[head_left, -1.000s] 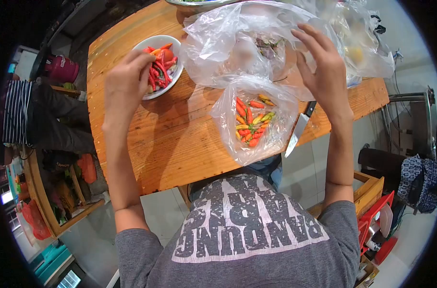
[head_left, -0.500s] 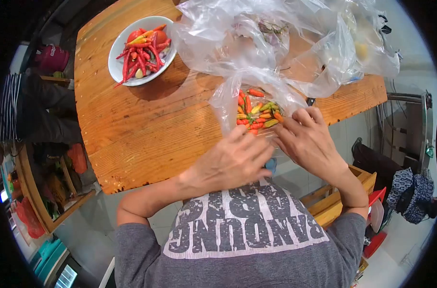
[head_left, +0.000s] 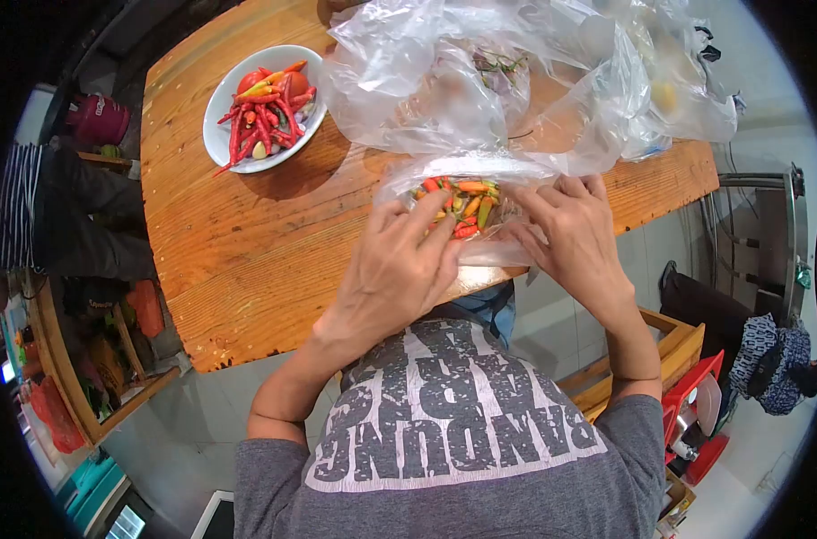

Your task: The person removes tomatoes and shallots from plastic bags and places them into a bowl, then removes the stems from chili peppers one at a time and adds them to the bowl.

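Observation:
A clear plastic bag [head_left: 494, 256] of small red, orange and green chilies [head_left: 471, 207] lies at the table's near edge. My left hand [head_left: 395, 256] rests over the left part of the bag, its fingers apart and reaching across the chilies. At the bag's right side, my right hand [head_left: 579, 238] holds the plastic with bent fingers. The thumb's contact with it is partly hidden. A white bowl [head_left: 213, 135] with long red chilies [head_left: 263, 121], tomatoes and what looks like a garlic clove stands to the left, apart from both hands.
Large crumpled plastic bags [head_left: 399, 99] with blurred contents cover the far right of the wooden table [head_left: 238, 260]. Beneath the table's right side is a wooden stool or frame [head_left: 673, 359]. Red items [head_left: 696, 404] are beside it. A wooden shelf [head_left: 63, 377] is at left.
My left hand has shifted left and up over the bag, and my right hand has moved slightly down. The bag's opening has been drawn flatter over the chilies.

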`<state>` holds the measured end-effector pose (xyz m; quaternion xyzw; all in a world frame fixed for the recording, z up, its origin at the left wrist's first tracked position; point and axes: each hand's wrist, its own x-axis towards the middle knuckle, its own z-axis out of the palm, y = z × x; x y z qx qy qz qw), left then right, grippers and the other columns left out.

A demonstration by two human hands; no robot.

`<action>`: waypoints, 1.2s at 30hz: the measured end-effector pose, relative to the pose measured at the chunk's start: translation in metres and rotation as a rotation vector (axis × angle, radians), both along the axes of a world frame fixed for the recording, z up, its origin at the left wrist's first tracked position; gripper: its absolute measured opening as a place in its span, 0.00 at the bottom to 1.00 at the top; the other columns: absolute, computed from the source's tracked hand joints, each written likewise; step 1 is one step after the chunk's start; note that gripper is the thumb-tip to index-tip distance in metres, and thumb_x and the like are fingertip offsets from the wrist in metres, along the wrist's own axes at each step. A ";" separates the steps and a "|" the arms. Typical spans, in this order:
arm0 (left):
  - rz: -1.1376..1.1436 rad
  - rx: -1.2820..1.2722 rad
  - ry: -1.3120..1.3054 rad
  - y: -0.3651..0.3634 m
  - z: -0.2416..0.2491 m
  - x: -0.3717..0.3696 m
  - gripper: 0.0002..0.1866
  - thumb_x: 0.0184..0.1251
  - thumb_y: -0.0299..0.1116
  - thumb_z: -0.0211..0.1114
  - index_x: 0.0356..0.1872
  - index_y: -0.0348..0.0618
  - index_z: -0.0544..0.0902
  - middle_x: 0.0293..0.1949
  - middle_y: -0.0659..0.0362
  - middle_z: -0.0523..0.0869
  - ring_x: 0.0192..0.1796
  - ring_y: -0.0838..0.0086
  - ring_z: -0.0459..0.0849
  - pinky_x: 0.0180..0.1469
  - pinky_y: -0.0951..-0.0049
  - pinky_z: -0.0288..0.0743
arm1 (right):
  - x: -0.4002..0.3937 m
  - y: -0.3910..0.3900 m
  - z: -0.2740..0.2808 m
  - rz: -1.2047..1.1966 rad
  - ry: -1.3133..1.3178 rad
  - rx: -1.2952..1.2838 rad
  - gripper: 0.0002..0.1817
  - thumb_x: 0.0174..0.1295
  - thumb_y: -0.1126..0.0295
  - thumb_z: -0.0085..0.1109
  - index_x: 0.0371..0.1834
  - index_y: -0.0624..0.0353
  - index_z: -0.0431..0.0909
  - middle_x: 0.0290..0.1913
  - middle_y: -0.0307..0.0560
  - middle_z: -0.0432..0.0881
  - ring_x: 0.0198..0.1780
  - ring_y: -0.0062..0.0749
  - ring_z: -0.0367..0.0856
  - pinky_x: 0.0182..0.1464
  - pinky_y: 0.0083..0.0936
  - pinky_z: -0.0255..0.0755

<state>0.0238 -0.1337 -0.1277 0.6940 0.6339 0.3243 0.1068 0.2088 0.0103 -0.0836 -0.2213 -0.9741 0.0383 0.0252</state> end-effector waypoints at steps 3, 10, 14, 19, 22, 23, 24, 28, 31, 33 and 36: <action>0.022 0.042 0.014 0.005 -0.004 -0.006 0.23 0.63 0.29 0.65 0.58 0.27 0.79 0.60 0.43 0.78 0.52 0.59 0.80 0.59 0.61 0.70 | -0.003 0.002 -0.012 -0.036 -0.019 0.039 0.24 0.50 0.64 0.73 0.52 0.52 0.82 0.33 0.40 0.86 0.39 0.38 0.78 0.51 0.36 0.64; 0.017 -0.055 -0.105 0.003 0.000 0.000 0.46 0.55 0.27 0.71 0.76 0.33 0.59 0.71 0.44 0.70 0.63 0.56 0.76 0.65 0.59 0.67 | -0.011 0.001 -0.013 0.075 0.011 -0.143 0.18 0.51 0.63 0.73 0.46 0.50 0.84 0.33 0.38 0.84 0.41 0.36 0.77 0.52 0.37 0.65; 0.020 -0.090 -0.288 0.001 0.005 -0.008 0.52 0.51 0.25 0.73 0.78 0.33 0.53 0.73 0.43 0.66 0.60 0.56 0.78 0.66 0.60 0.68 | -0.004 0.002 -0.007 0.085 -0.019 -0.061 0.13 0.52 0.63 0.72 0.39 0.50 0.84 0.33 0.36 0.81 0.43 0.34 0.76 0.54 0.39 0.64; -0.029 -0.110 -0.178 0.003 0.011 -0.006 0.54 0.51 0.21 0.73 0.79 0.36 0.49 0.76 0.42 0.62 0.44 0.61 0.85 0.60 0.63 0.74 | -0.009 -0.005 -0.022 0.134 0.030 -0.008 0.12 0.52 0.64 0.71 0.40 0.50 0.83 0.32 0.36 0.78 0.43 0.34 0.76 0.55 0.41 0.63; -0.015 -0.160 -0.328 0.000 0.007 -0.005 0.51 0.53 0.19 0.68 0.79 0.39 0.50 0.75 0.42 0.62 0.53 0.56 0.80 0.61 0.61 0.74 | -0.013 -0.006 -0.024 0.165 0.087 -0.029 0.13 0.51 0.64 0.70 0.40 0.51 0.83 0.32 0.36 0.78 0.42 0.34 0.75 0.55 0.41 0.63; -0.009 -0.137 -0.345 0.000 0.004 -0.005 0.50 0.54 0.18 0.65 0.80 0.40 0.50 0.74 0.41 0.63 0.61 0.50 0.75 0.64 0.59 0.72 | -0.014 -0.006 -0.023 0.165 0.101 -0.038 0.13 0.51 0.64 0.70 0.41 0.51 0.83 0.31 0.36 0.78 0.41 0.34 0.76 0.55 0.41 0.63; -0.006 -0.113 -0.332 0.001 0.002 -0.005 0.49 0.55 0.17 0.63 0.80 0.41 0.50 0.73 0.41 0.64 0.65 0.48 0.73 0.64 0.57 0.71 | -0.016 -0.007 -0.022 0.164 0.120 -0.038 0.13 0.51 0.65 0.70 0.39 0.52 0.83 0.31 0.38 0.79 0.41 0.35 0.76 0.54 0.40 0.64; 0.000 -0.034 -0.224 0.007 -0.003 -0.005 0.47 0.55 0.14 0.58 0.80 0.43 0.52 0.70 0.40 0.67 0.63 0.45 0.76 0.61 0.56 0.73 | -0.026 -0.009 -0.028 0.169 0.173 -0.055 0.11 0.49 0.65 0.70 0.35 0.53 0.83 0.29 0.40 0.81 0.39 0.35 0.77 0.52 0.40 0.65; 0.016 -0.029 -0.194 0.008 -0.003 -0.003 0.47 0.54 0.14 0.58 0.79 0.45 0.55 0.69 0.40 0.69 0.58 0.45 0.79 0.58 0.55 0.75 | -0.028 -0.007 -0.030 0.138 0.203 -0.019 0.09 0.48 0.65 0.71 0.30 0.54 0.83 0.28 0.40 0.82 0.37 0.35 0.78 0.52 0.39 0.64; 0.032 -0.038 -0.159 0.005 -0.002 -0.003 0.46 0.55 0.14 0.58 0.79 0.47 0.56 0.68 0.39 0.69 0.55 0.46 0.81 0.57 0.56 0.77 | -0.028 -0.007 -0.030 0.118 0.198 -0.008 0.08 0.49 0.65 0.71 0.28 0.54 0.83 0.27 0.41 0.83 0.37 0.35 0.78 0.53 0.39 0.63; 0.007 -0.101 -0.108 0.004 0.000 -0.007 0.44 0.55 0.15 0.56 0.78 0.38 0.54 0.72 0.44 0.67 0.69 0.48 0.72 0.63 0.55 0.73 | -0.027 -0.006 -0.026 0.117 0.165 -0.029 0.08 0.49 0.65 0.71 0.27 0.55 0.83 0.27 0.41 0.83 0.37 0.35 0.78 0.54 0.40 0.62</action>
